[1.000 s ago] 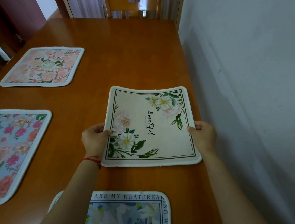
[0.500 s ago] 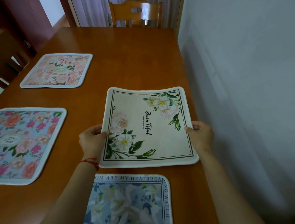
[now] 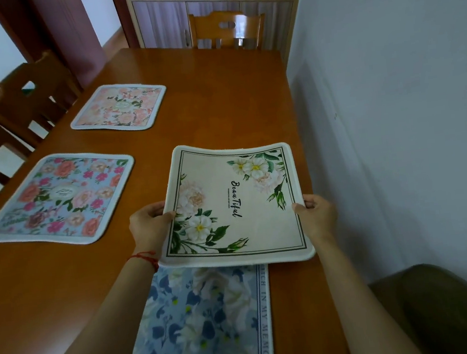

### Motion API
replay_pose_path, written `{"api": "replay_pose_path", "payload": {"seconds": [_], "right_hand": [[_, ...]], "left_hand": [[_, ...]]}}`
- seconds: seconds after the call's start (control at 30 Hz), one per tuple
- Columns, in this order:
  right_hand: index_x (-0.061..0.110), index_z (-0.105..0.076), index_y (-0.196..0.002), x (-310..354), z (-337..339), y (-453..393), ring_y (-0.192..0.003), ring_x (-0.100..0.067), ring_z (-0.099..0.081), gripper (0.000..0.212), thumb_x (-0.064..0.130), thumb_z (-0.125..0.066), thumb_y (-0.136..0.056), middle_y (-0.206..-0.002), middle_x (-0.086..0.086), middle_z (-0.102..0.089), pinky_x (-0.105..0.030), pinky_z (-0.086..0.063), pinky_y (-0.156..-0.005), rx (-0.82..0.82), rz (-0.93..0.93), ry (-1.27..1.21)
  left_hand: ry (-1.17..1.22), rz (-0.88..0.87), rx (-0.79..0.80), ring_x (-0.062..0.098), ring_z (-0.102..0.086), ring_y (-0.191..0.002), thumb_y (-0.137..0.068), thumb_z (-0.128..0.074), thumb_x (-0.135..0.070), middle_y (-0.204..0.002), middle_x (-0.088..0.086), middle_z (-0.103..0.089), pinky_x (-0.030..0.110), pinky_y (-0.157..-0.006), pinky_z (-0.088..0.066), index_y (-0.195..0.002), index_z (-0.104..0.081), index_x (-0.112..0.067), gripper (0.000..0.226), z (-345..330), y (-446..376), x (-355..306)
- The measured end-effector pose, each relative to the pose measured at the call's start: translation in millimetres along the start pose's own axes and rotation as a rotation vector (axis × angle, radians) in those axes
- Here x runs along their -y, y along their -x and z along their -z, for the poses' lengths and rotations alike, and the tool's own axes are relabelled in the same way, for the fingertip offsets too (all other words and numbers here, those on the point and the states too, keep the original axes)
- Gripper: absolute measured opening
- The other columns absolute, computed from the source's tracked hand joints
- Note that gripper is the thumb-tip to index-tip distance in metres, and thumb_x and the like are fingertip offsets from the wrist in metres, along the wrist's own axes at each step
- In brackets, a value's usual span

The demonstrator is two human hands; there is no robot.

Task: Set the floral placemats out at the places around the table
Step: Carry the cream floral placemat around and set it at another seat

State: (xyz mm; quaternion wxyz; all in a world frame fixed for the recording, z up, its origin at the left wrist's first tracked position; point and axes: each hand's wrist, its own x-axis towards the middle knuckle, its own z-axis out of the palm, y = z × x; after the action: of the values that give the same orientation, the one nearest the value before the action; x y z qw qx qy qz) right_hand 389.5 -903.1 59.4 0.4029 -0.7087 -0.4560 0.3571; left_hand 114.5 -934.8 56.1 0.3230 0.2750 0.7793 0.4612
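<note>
Cream cloth with white and pale pink flowers, a thin dark border line and the script "Beau Tiful" — this is the placemat (image 3: 237, 205) held by both hands above the brown wooden desk (image 3: 217, 97). The left hand (image 3: 150, 225) pinches its left edge, thumb on top and fingers curled underneath; the right hand (image 3: 316, 214) pinches the right edge in the same way. The mat sags a little between them, its far edge curving, and its near edge overlaps the far end of a blue placemat (image 3: 202, 326) with white flowers and lettering down its side, which lies flat on the desk close to the person. A red string (image 3: 145, 258) circles the left wrist. To the left, a blue placemat with pink flowers (image 3: 60, 198) lies flat, and farther off a pale pink one (image 3: 119, 106) lies near the same side. Dark wooden chairs (image 3: 33, 92) stand along the left side, a lighter chair (image 3: 227, 30) at the far end before a cabinet (image 3: 162, 22) — the grey wall (image 3: 392, 100) runs along the right.
</note>
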Motion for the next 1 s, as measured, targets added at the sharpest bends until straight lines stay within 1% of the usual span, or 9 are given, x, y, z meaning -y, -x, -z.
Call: {"api": "replay_pose_path", "payload": {"seconds": [0.07,0.2,0.3,0.4,0.47,0.6,0.73,0.87,1.0], "right_hand": [[0.000,-0.059,-0.110,0,5,10,-0.096,-0.025,-0.063,0.026,0.003,-0.060,-0.084,-0.111,-0.017,-0.065,-0.010,-0.043,-0.055,0.020,0.011,0.006],[0.002,-0.060,-0.109,-4,13,30,-0.095,-0.026,-0.064,0.026,0.005,-0.062,-0.083,-0.110,-0.015,-0.066,-0.017,-0.048,-0.062,0.067,0.040,0.005],[0.003,-0.061,-0.108,-10,20,48,-0.090,-0.022,-0.064,0.025,0.006,-0.063,-0.083,-0.107,-0.014,-0.067,-0.018,-0.049,-0.062,0.113,0.060,-0.004],[0.003,-0.062,-0.107,-15,29,69,-0.082,-0.017,-0.061,0.024,0.004,-0.062,-0.083,-0.105,-0.013,-0.067,-0.015,-0.047,-0.059,0.153,0.065,-0.015],[0.003,-0.062,-0.107,-19,37,82,-0.082,-0.016,-0.061,0.024,0.004,-0.061,-0.083,-0.105,-0.012,-0.067,-0.015,-0.047,-0.059,0.176,0.070,-0.014],[0.003,-0.062,-0.108,-27,54,106,-0.088,-0.021,-0.065,0.026,0.005,-0.062,-0.082,-0.106,-0.013,-0.067,-0.028,-0.054,-0.071,0.193,0.065,0.005],[0.003,-0.062,-0.110,-36,70,131,-0.090,-0.021,-0.065,0.027,0.006,-0.062,-0.083,-0.107,-0.012,-0.068,-0.032,-0.056,-0.076,0.206,0.053,0.013],[0.004,-0.062,-0.107,-39,86,158,-0.087,-0.019,-0.065,0.023,0.005,-0.061,-0.083,-0.103,-0.009,-0.067,-0.025,-0.054,-0.069,0.212,0.052,-0.034],[0.006,-0.063,-0.105,-42,100,185,-0.081,-0.014,-0.064,0.023,0.005,-0.063,-0.082,-0.097,-0.006,-0.067,-0.022,-0.053,-0.067,0.173,0.035,-0.066]], "left_hand": [[0.012,0.019,-0.012,0.026,-0.065,-0.078,-0.079,-0.067,-0.006,-0.090,0.005,-0.065,0.039,-0.076,-0.056,-0.103,-0.068,-0.010,0.024,10,14,3],[0.042,0.026,-0.053,0.027,-0.066,-0.081,-0.077,-0.069,-0.006,-0.090,0.006,-0.067,0.041,-0.079,-0.056,-0.100,-0.069,-0.010,0.023,31,42,15],[0.055,0.052,-0.078,0.027,-0.066,-0.080,-0.077,-0.069,-0.005,-0.090,0.007,-0.067,0.040,-0.079,-0.056,-0.098,-0.069,-0.010,0.021,48,68,25],[0.071,0.068,-0.099,0.026,-0.066,-0.078,-0.078,-0.068,-0.004,-0.092,0.009,-0.068,0.040,-0.077,-0.056,-0.097,-0.069,-0.010,0.020,63,95,37],[0.066,0.073,-0.109,0.027,-0.066,-0.079,-0.078,-0.068,-0.004,-0.094,0.011,-0.068,0.041,-0.078,-0.056,-0.099,-0.069,-0.008,0.021,72,113,43],[0.062,0.071,-0.111,0.031,-0.067,-0.082,-0.078,-0.067,-0.003,-0.094,0.013,-0.069,0.044,-0.079,-0.056,-0.101,-0.068,-0.006,0.023,87,149,56],[0.078,0.096,-0.115,0.029,-0.065,-0.080,-0.078,-0.067,-0.002,-0.093,0.011,-0.067,0.043,-0.077,-0.055,-0.104,-0.066,-0.005,0.025,98,179,62],[0.095,0.095,-0.121,0.023,-0.063,-0.071,-0.078,-0.067,-0.002,-0.086,0.006,-0.065,0.039,-0.073,-0.055,-0.103,-0.066,-0.006,0.025,109,202,64],[0.101,0.086,-0.109,0.017,-0.062,-0.068,-0.079,-0.066,-0.002,-0.079,-0.001,-0.064,0.029,-0.061,-0.052,-0.101,-0.067,-0.008,0.023,124,223,66]]}}
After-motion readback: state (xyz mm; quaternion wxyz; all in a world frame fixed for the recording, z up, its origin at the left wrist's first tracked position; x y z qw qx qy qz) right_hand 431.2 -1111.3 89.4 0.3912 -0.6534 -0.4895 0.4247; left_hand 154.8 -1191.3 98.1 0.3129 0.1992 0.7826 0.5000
